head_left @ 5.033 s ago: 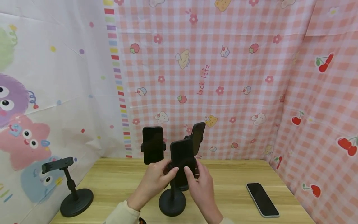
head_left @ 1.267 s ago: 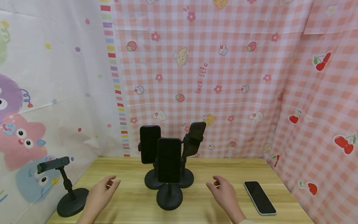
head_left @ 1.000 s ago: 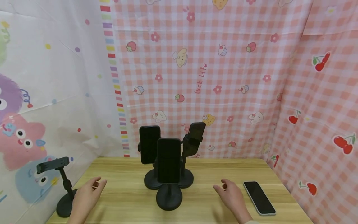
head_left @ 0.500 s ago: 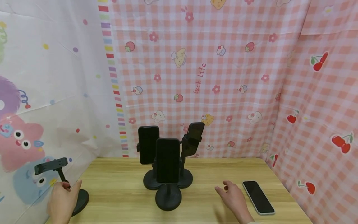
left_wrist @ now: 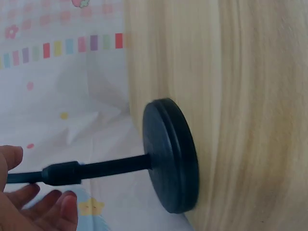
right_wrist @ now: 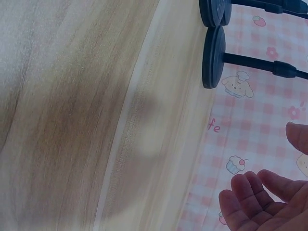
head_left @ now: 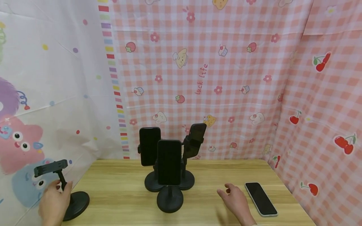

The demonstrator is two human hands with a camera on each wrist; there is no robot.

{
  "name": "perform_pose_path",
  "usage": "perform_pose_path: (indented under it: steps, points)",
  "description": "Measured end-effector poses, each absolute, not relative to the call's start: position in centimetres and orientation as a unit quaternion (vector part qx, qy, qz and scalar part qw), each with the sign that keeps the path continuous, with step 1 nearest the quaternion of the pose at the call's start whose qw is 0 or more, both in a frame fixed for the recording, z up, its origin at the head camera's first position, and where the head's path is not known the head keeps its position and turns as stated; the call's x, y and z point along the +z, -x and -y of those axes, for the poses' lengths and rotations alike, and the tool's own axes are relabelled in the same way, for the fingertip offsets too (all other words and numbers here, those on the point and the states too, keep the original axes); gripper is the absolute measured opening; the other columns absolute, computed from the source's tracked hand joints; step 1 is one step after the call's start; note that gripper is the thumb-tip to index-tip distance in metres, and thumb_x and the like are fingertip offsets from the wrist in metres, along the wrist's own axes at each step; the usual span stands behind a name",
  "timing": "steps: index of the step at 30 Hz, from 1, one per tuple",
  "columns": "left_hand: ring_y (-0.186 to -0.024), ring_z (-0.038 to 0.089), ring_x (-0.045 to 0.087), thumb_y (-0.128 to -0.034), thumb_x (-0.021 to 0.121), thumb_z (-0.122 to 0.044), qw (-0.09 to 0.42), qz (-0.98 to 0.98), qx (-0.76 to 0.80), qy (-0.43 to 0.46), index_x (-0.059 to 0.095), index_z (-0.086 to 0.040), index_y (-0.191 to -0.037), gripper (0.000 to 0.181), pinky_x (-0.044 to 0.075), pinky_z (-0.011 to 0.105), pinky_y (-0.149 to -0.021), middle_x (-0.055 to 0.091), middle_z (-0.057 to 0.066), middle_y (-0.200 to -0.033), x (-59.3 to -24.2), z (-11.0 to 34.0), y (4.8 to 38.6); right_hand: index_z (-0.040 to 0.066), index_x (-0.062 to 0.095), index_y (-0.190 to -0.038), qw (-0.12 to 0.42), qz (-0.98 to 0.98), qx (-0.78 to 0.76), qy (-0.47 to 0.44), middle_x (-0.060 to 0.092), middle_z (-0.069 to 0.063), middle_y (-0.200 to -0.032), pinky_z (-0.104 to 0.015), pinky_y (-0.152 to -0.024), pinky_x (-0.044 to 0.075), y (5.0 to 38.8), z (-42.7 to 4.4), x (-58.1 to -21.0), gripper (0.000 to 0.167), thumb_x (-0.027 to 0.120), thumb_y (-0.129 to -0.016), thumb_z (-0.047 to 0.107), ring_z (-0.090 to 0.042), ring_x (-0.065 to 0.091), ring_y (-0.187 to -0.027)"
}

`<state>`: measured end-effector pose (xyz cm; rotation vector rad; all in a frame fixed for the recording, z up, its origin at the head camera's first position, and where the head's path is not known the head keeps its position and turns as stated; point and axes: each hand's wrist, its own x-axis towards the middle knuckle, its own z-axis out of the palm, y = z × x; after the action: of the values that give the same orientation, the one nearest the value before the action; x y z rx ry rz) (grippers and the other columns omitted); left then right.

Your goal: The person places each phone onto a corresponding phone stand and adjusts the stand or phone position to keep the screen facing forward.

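Observation:
An empty black phone stand (head_left: 75, 205) with a round base and a clamp on top stands at the left. My left hand (head_left: 53, 201) is at its pole, thumb on one side and fingers on the other; in the left wrist view the thumb looks apart from the pole (left_wrist: 115, 167). My right hand (head_left: 236, 202) hovers over the table with loosely bent fingers, holding nothing. Beside it lies a smartphone (head_left: 260, 199) with a dark screen and pale edge.
Three black stands are grouped mid-table, holding a front phone (head_left: 169, 162), a left rear phone (head_left: 150, 146) and a tilted right rear phone (head_left: 195, 139). The wooden table (head_left: 215, 175) meets patterned cloth walls (head_left: 226, 72) at the back and sides.
Both hands have let go of the front phone and stand and moved apart. The left hand has travelled left to the empty stand's pole; the right has settled near the lying phone.

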<state>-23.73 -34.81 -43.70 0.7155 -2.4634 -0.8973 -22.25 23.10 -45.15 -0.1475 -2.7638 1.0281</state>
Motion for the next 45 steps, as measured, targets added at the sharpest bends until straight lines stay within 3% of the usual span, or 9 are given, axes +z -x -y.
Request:
perform_pose_path:
  steps: [9, 14, 21, 26, 37, 45]
  points:
    - [-0.103, 0.053, 0.059, -0.1023, 0.053, -0.028, 0.235, 0.896, -0.313, -0.210, 0.052, 0.016, -0.125, 0.050, 0.044, 0.063, -0.085, 0.055, 0.038, -0.122, -45.3, 36.3, 24.6, -0.012, 0.061, -0.120, 0.097, 0.932, 0.347, 0.049, 0.068, -0.019, -0.100, -0.050, -0.077, 0.051, 22.0, -23.1, -45.2, 0.053, 0.070, -0.092, 0.033, -0.032, 0.066, -0.090]
    - [-0.096, 0.054, 0.061, -0.1041, 0.051, -0.030, 0.255, 0.903, -0.295, -0.182, 0.058, 0.014, -0.116, 0.047, 0.046, 0.061, -0.077, 0.062, 0.035, -0.111, -45.0, 36.5, 24.4, -0.012, 0.062, -0.120, 0.105, 0.930, 0.348, 0.050, 0.068, -0.019, -0.100, -0.050, -0.077, 0.051, 22.0, -23.2, -45.3, 0.053, 0.070, -0.091, 0.032, -0.032, 0.065, -0.089]
    - [-0.082, 0.047, 0.066, -0.1001, 0.061, -0.023, 0.309, 0.901, -0.269, -0.145, 0.068, 0.008, -0.098, 0.032, 0.048, 0.053, -0.065, 0.070, 0.027, -0.090, -45.2, 34.6, 24.2, -0.011, 0.062, -0.119, 0.108, 0.930, 0.347, 0.050, 0.068, -0.017, -0.098, -0.050, -0.078, 0.050, 22.0, -23.1, -45.2, 0.052, 0.070, -0.091, 0.032, -0.032, 0.065, -0.089]
    - [-0.083, 0.044, 0.067, -0.0980, 0.064, -0.021, 0.326, 0.894, -0.282, -0.123, 0.071, 0.004, -0.099, 0.027, 0.049, 0.051, -0.066, 0.071, 0.023, -0.088, -45.4, 32.6, 24.3, -0.011, 0.062, -0.119, 0.106, 0.929, 0.351, 0.050, 0.068, -0.017, -0.099, -0.050, -0.077, 0.051, 21.9, -23.0, -45.0, 0.053, 0.070, -0.091, 0.032, -0.032, 0.065, -0.090]
    - [-0.080, 0.039, 0.069, -0.0949, 0.069, -0.019, 0.323, 0.902, -0.284, -0.045, 0.073, 0.000, -0.095, 0.019, 0.052, 0.048, -0.060, 0.073, 0.018, -0.085, -45.2, 28.1, 24.1, -0.012, 0.061, -0.120, 0.091, 0.929, 0.356, 0.057, 0.067, -0.017, -0.099, -0.050, -0.078, 0.051, 21.8, -22.9, -45.1, 0.053, 0.070, -0.092, 0.033, -0.032, 0.065, -0.090]
    - [-0.077, 0.033, 0.070, -0.0934, 0.071, -0.021, 0.271, 0.915, -0.298, -0.017, 0.073, -0.001, -0.095, 0.020, 0.053, 0.044, -0.062, 0.074, 0.012, -0.082, -44.5, 24.3, 23.9, -0.012, 0.062, -0.119, 0.099, 0.927, 0.358, 0.055, 0.068, -0.018, -0.099, -0.051, -0.079, 0.050, 21.8, -22.7, -45.4, 0.052, 0.070, -0.091, 0.032, -0.031, 0.065, -0.090]
